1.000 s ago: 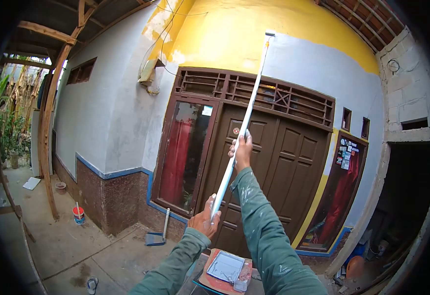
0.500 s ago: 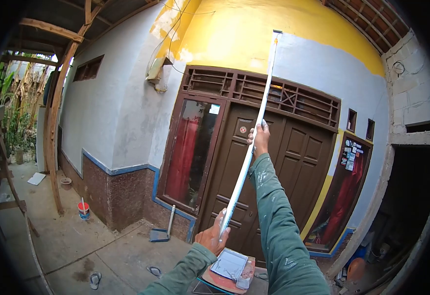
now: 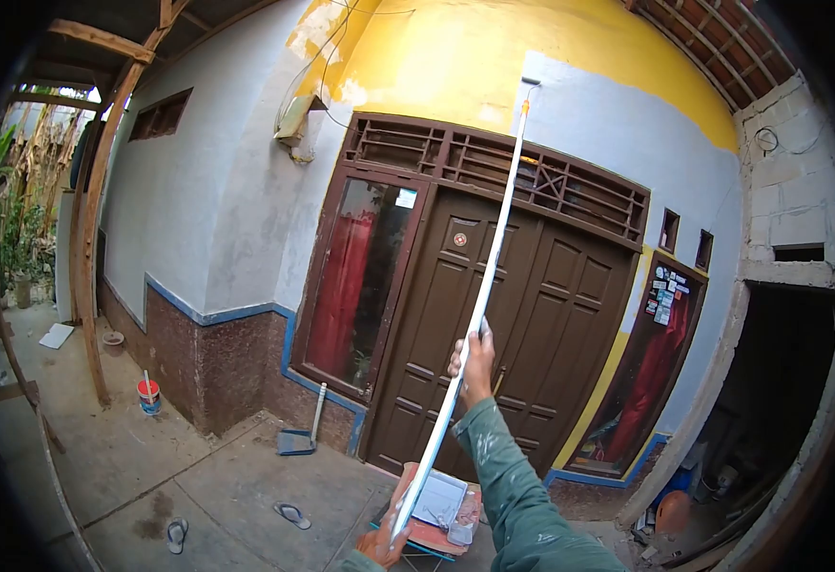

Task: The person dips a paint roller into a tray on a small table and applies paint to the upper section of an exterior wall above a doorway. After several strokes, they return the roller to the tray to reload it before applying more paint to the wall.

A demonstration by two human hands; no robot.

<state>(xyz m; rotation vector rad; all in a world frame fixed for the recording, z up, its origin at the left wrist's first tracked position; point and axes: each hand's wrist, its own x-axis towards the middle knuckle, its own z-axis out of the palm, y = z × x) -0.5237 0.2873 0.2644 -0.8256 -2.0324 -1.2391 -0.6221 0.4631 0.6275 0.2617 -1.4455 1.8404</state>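
Note:
A long white pole (image 3: 495, 253) slants up across the view, with a paint roller (image 3: 531, 82) at its top end. The roller is against the upper wall, where pale grey-white paint (image 3: 589, 105) meets yellow paint (image 3: 436, 62). My right hand (image 3: 475, 367) is wrapped round the pole partway up, in front of the brown double door (image 3: 560, 315). Lower down, my left hand (image 3: 379, 546) grips the pole near its bottom end. Beside the pole's lower part, a paint tray (image 3: 436, 498) rests on a small reddish stand (image 3: 446, 541).
Sandals (image 3: 292, 516) lie on the concrete floor (image 3: 236, 477). A dustpan (image 3: 296, 441) stands by the wall, and a red-and-blue bucket (image 3: 149, 398) is farther left. Wires (image 3: 327, 67) hang near the wall corner. A wooden post (image 3: 93, 248) rises at left.
The roller has moved down the wall, its pole lower with it. Both my hands have dropped, still on the pole. My view has tilted down slightly.

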